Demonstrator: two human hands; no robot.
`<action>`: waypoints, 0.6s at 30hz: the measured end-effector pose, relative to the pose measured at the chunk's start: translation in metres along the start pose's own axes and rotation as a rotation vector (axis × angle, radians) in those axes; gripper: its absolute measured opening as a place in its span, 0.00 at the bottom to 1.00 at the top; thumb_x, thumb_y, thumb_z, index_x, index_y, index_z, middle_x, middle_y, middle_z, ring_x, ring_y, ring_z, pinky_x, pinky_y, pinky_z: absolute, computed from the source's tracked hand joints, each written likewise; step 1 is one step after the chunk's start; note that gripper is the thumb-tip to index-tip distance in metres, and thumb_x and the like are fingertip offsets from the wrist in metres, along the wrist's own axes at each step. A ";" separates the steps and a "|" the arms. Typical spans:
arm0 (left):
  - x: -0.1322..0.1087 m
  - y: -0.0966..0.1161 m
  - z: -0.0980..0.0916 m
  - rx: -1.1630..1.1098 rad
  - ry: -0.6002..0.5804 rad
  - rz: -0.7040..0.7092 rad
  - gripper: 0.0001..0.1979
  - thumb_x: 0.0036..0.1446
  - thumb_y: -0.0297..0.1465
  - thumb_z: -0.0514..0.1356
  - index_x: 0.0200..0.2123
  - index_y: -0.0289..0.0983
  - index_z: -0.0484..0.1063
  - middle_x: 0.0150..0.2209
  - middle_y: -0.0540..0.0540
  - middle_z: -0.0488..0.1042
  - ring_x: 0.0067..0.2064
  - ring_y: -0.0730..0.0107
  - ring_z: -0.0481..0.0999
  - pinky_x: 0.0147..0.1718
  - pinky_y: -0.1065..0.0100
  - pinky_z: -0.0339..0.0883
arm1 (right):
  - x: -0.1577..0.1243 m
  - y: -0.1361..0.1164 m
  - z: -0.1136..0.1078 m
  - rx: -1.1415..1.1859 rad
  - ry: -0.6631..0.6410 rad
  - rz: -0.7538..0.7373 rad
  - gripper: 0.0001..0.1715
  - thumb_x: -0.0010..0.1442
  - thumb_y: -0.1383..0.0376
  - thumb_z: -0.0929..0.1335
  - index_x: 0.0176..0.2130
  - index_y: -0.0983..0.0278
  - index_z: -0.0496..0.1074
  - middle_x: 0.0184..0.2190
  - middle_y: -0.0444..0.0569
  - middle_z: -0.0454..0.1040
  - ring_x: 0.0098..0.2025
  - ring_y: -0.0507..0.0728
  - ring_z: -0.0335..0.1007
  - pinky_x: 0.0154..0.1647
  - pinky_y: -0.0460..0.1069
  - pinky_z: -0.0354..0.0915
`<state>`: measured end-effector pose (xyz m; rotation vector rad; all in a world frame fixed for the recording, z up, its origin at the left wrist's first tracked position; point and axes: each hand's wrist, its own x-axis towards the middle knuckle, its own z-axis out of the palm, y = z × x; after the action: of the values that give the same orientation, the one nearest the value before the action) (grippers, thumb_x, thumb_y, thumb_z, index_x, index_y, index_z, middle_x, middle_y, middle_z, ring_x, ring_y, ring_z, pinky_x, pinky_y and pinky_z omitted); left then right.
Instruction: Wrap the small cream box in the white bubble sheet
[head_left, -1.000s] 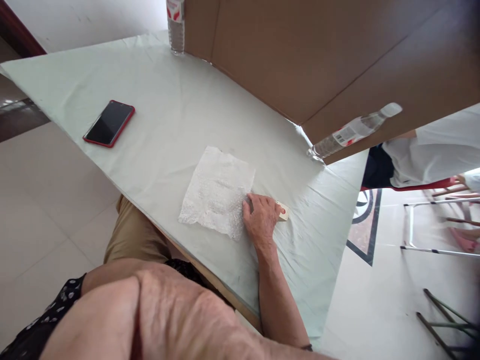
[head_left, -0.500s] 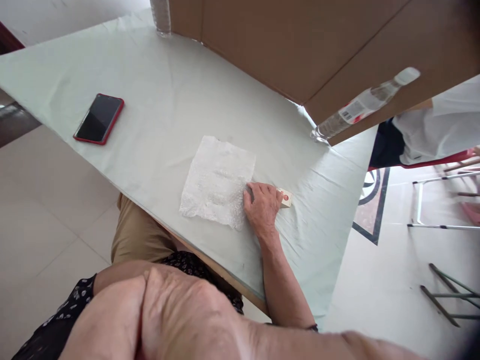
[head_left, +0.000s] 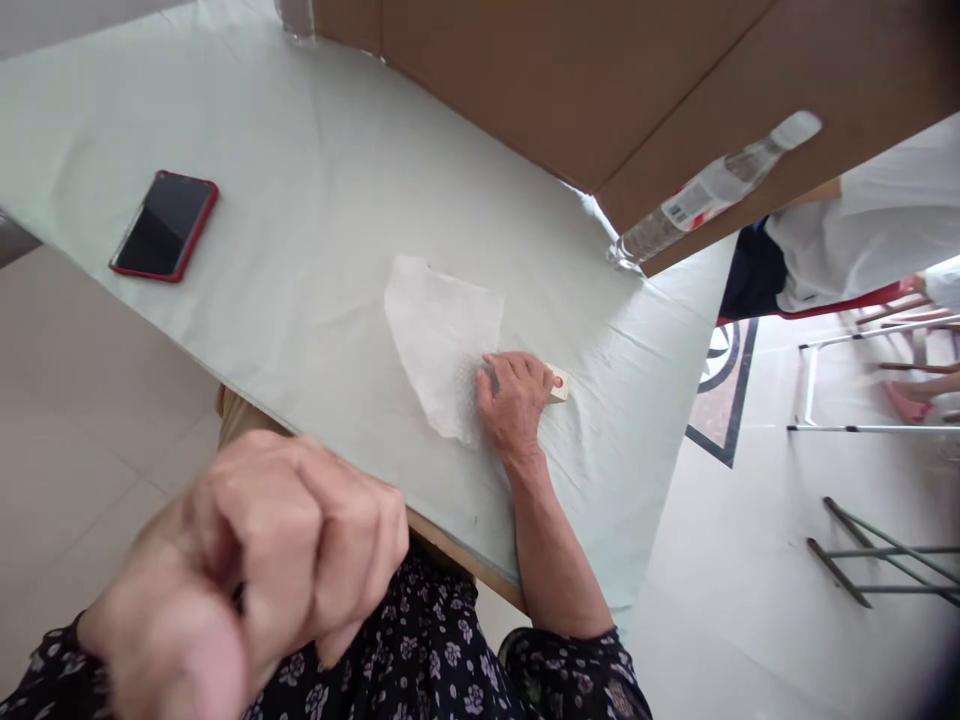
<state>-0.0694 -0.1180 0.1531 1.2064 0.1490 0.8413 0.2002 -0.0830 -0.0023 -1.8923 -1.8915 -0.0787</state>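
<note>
1. Left hand point(head_left: 262, 560) is seen nearest, blurred and curled into a fist; whether anything is enclosed cannot be told.
2. Right hand point(head_left: 514, 400) is laid on the table point(head_left: 315, 160), fingers closed over a block point(head_left: 559, 383). The block's red-dotted end is exposed at the hand's 2 o'clock.
3. Wrap point(head_left: 442, 330) is touched by the right hand's thumb side and lies toward 11 o'clock.
4. Phone point(head_left: 165, 225) is noted at 10 o'clock, well apart.
5. Bottle point(head_left: 712, 190) is seen against the box point(head_left: 562, 80) at 1 o'clock.
</note>
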 end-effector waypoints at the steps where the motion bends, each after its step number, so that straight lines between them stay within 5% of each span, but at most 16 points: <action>1: 0.001 -0.005 -0.001 -0.011 -0.018 -0.029 0.23 0.65 0.38 0.62 0.20 0.37 0.60 0.18 0.53 0.65 0.24 0.73 0.73 0.28 0.68 0.70 | 0.001 0.001 -0.001 0.022 0.025 -0.010 0.13 0.64 0.65 0.65 0.44 0.63 0.78 0.42 0.55 0.79 0.51 0.64 0.67 0.56 0.60 0.55; 10: -0.002 -0.035 -0.017 0.043 0.172 -0.016 0.07 0.65 0.31 0.60 0.33 0.37 0.71 0.31 0.48 0.68 0.34 0.70 0.74 0.35 0.65 0.69 | 0.002 0.006 -0.012 0.138 0.133 0.023 0.13 0.67 0.61 0.63 0.42 0.60 0.77 0.41 0.51 0.80 0.49 0.63 0.71 0.53 0.59 0.60; 14: 0.012 -0.043 -0.020 0.493 0.253 -0.001 0.04 0.64 0.25 0.60 0.39 0.38 0.73 0.35 0.47 0.73 0.40 0.68 0.75 0.41 0.64 0.70 | 0.012 0.004 -0.011 0.133 0.041 0.016 0.25 0.64 0.55 0.66 0.57 0.61 0.70 0.60 0.59 0.71 0.60 0.67 0.66 0.57 0.62 0.60; 18: 0.047 -0.063 -0.028 0.971 0.237 0.010 0.07 0.62 0.23 0.59 0.42 0.37 0.74 0.42 0.45 0.77 0.47 0.65 0.76 0.48 0.63 0.70 | 0.023 -0.003 -0.006 0.124 -0.227 -0.136 0.20 0.63 0.59 0.68 0.54 0.60 0.74 0.60 0.57 0.72 0.62 0.67 0.65 0.60 0.62 0.59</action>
<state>-0.0202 -0.0728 0.1034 1.9976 0.8141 0.9459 0.2000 -0.0636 0.0120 -1.7498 -2.1206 0.2139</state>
